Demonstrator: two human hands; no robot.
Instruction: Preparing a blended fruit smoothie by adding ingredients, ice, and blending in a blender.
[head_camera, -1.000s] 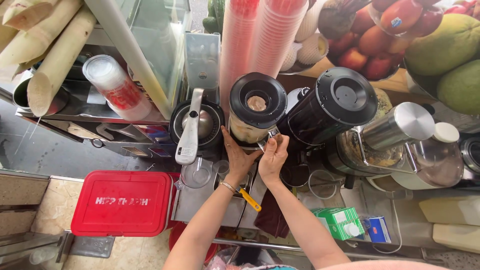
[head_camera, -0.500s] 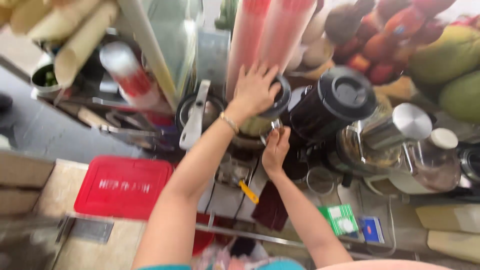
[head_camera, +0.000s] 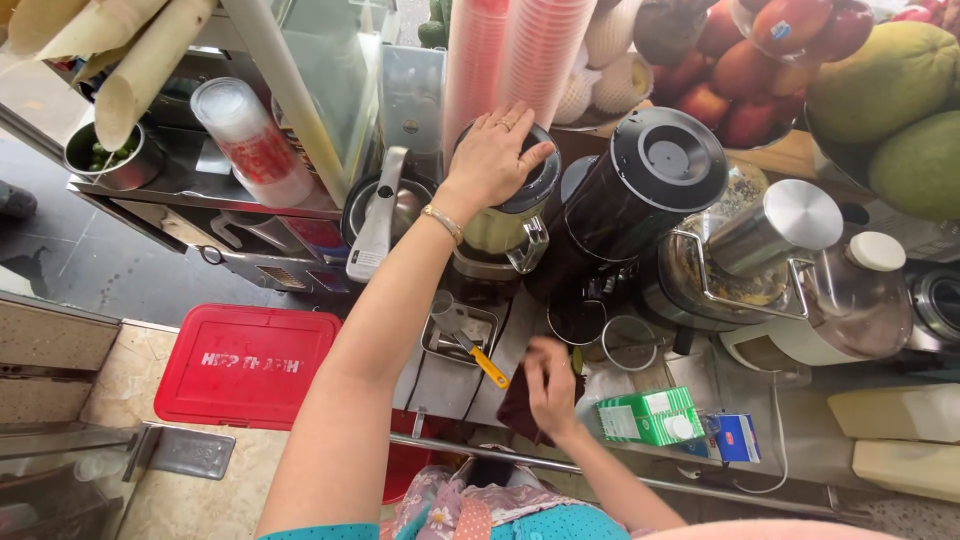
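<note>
The left hand lies flat on the black round lid of the clear plastic blender jug, its fingers spread apart and pressing down on the lid rather than gripping it. The jug holds a pale green blend and sits on its base near the back of the steel counter, just beside a taller black blender jar to its right and a metal ladle in a round pot to its left. The right hand hovers low at the counter's front edge over a dark red cloth, fingers curled loosely together; whether they pinch the cloth cannot be told. A yellow-handled scoop lies in a small steel tray between the two hands. The step looks like steadying the lid for blending. Any next move would need that downward pressure kept even.
</note>
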